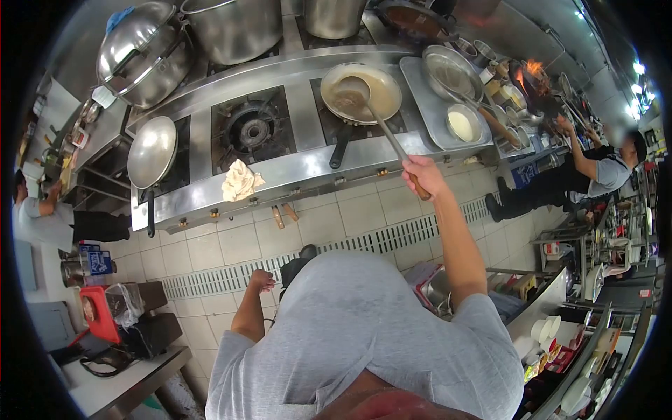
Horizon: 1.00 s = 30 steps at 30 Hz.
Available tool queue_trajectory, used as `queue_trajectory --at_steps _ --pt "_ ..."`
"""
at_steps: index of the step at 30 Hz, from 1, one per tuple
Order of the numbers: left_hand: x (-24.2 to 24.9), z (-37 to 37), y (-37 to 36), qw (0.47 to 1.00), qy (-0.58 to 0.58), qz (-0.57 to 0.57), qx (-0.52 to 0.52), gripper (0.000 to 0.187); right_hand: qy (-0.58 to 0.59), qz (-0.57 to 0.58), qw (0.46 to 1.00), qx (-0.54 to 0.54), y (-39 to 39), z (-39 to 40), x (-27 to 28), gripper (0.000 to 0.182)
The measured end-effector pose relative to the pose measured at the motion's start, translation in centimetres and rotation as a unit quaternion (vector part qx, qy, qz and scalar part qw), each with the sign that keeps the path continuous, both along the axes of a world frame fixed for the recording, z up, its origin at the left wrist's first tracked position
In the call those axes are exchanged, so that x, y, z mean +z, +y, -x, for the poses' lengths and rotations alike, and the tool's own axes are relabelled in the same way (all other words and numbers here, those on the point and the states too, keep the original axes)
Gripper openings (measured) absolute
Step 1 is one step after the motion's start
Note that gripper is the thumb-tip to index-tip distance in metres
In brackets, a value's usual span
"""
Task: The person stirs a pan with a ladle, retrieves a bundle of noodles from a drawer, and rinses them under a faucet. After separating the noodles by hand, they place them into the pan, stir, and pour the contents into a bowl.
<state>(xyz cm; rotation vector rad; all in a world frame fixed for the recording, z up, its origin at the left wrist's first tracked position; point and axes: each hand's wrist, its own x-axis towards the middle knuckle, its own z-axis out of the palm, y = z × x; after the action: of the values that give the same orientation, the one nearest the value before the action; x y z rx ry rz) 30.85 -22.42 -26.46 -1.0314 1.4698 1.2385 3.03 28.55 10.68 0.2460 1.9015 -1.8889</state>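
Note:
My right hand (425, 176) is closed round the wooden-ended handle of a long metal ladle (387, 131). The ladle's bowl rests in brownish liquid inside a frying pan (383, 78), which sits on a burner with its black handle pointing toward me. My left hand (262, 281) hangs low by my side, away from the stove; its fingers look curled, and too small to tell whether they hold anything. A crumpled cream cloth (241, 180) lies on the stove's front edge, left of the pan.
An empty pan (152, 152) sits at left, beside a bare burner (252, 129). Large pots (234, 31) line the back. A tray (434, 126) at right holds a strainer and a bowl (463, 123). Co-workers stand at far right (609, 168) and far left (43, 220); flames rise near the right one.

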Motion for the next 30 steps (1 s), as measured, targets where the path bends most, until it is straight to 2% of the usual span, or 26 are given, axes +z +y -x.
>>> queue_trajectory --at_steps 5,11,17,26,30 --pt "1.4 0.6 0.3 1.0 0.006 0.008 -0.011 0.023 0.043 -0.038 0.998 0.024 0.3 -1.3 0.8 0.014" --pt "-1.0 0.9 -0.5 1.0 0.004 -0.006 -0.029 0.023 0.081 -0.076 0.992 0.057 1.4 -2.5 1.0 0.01" --pt "-0.9 1.1 -0.4 1.0 -0.003 0.003 -0.018 0.021 0.121 -0.154 0.978 0.076 1.8 -4.1 2.4 0.008" --pt "0.4 1.4 0.1 1.0 -0.001 0.012 -0.025 0.019 0.112 -0.231 0.962 0.089 1.6 -5.6 3.6 0.026" --pt "-0.4 0.9 -0.3 1.0 -0.011 -0.005 -0.015 0.019 0.109 -0.252 0.957 0.096 0.9 -6.0 3.5 0.032"
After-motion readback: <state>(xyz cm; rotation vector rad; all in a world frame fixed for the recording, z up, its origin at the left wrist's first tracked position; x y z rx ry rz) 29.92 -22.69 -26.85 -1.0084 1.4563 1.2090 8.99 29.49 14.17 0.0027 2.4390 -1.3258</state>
